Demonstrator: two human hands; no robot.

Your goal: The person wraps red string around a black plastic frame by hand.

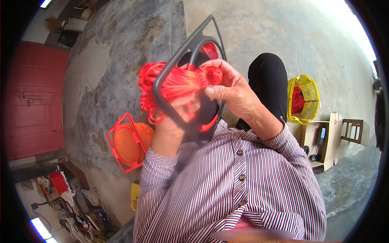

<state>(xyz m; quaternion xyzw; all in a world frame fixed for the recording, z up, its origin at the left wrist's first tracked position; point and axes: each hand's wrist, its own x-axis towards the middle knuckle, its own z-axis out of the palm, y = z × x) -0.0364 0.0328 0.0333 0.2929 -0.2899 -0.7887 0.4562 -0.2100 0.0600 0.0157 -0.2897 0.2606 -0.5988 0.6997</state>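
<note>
A hank of shiny red cord is gathered near its right end, with loose loops hanging on the left. My left hand is curled under the hank and supports it, its fingers partly hidden. With thumb and fingers, my right hand grips the hank's gathered right end. A black looped frame with rounded corners stands over my lap, one bar crossing in front of the cord. Behind the hank is a dark part of it, blurred, with a red piece low on it.
An orange spool with a red frame lies to my left. On my right stand a yellow mesh basket with red cord inside, an open cardboard box and a small wooden stool. Clutter lies at lower left, near a red door.
</note>
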